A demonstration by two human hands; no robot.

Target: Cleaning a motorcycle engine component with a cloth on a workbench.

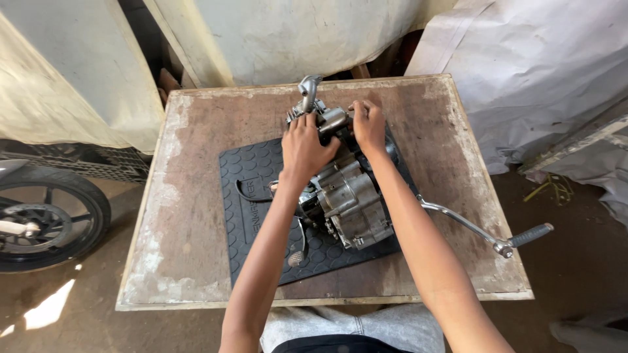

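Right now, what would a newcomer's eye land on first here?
A grey metal motorcycle engine lies on a black studded rubber mat in the middle of a worn wooden table, with the left hand and right hand on its far end. A long chrome kick lever juts out to the right, and a black motorcycle wheel stands at far left.

The motorcycle engine (347,196) lies on a black rubber mat (252,196) on the wooden table (190,248). The left hand (305,149) and right hand (368,124) grip its far end. The kick-start lever (487,232) extends to the right.
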